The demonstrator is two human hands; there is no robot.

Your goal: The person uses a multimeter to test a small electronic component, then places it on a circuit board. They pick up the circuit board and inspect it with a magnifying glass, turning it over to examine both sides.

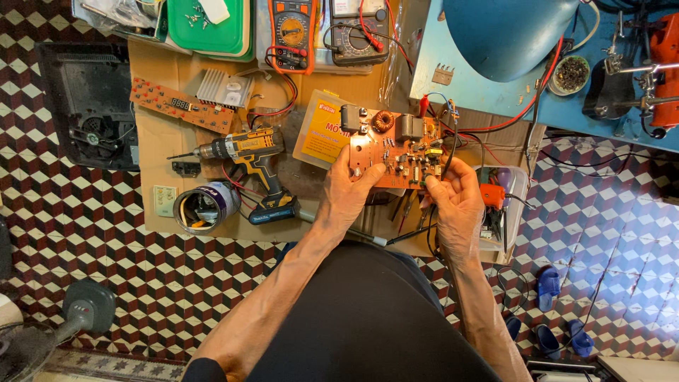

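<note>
Both hands pinch the orange circuit board (397,152): left hand (351,187) grips its left edge, right hand (456,194) the lower right corner, holding it level above the cardboard-covered table (159,141), beside the yellow cordless drill (247,159), probably for inspection.

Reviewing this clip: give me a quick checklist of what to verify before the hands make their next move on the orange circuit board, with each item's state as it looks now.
1. Left hand grip on the orange circuit board: ok, fingers wrap its left edge.
2. Right hand on the board's lower right edge: ok, fingertips touch it.
3. Board lifted off the cardboard work surface: cannot tell, seen only from above.
4. Red and black wires at the board's right end slack: cannot tell, they tangle there.
5. Yellow and black cordless drill away from the hands: ok, lying to the left, untouched.
6. Orange multimeter within sight: ok, at the top, unused.
</note>
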